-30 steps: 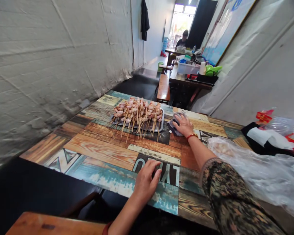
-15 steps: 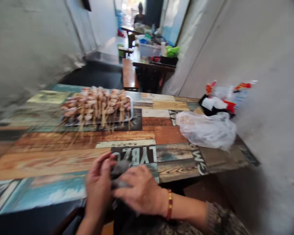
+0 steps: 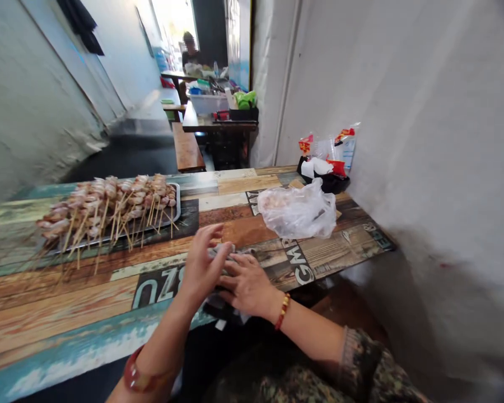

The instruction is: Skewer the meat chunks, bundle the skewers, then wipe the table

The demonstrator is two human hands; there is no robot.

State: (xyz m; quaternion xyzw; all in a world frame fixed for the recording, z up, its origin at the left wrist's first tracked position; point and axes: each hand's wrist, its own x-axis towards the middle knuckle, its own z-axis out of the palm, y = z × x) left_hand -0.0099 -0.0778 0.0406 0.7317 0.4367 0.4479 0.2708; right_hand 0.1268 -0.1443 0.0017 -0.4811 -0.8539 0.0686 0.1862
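Note:
A grey cloth (image 3: 230, 249) is bunched up at the table's near edge, mostly covered by my hands. My left hand (image 3: 202, 267) curls around its left side, thumb against it and fingers partly bent. From the right, my right hand (image 3: 252, 288) lies over the cloth with its fingers bent onto it. A dark part of the bundle with a small white tag hangs below my fingers. To the left, skewers of raw meat (image 3: 105, 198) are piled on a metal tray (image 3: 177, 202), their sticks pointing toward me.
A clear plastic bag (image 3: 298, 210) with something pale inside lies on the wood-patterned table (image 3: 247, 229). Behind it, a black box (image 3: 330, 182) holds white paper and red packaging by the wall. Further off are a bench (image 3: 187, 146), another table with a plastic bin (image 3: 210, 103), and a seated person.
The view has swung to the right, so the tray and bag appear further left. My hands with the cloth have moved forward over the table edge, and my right fingers are spread more.

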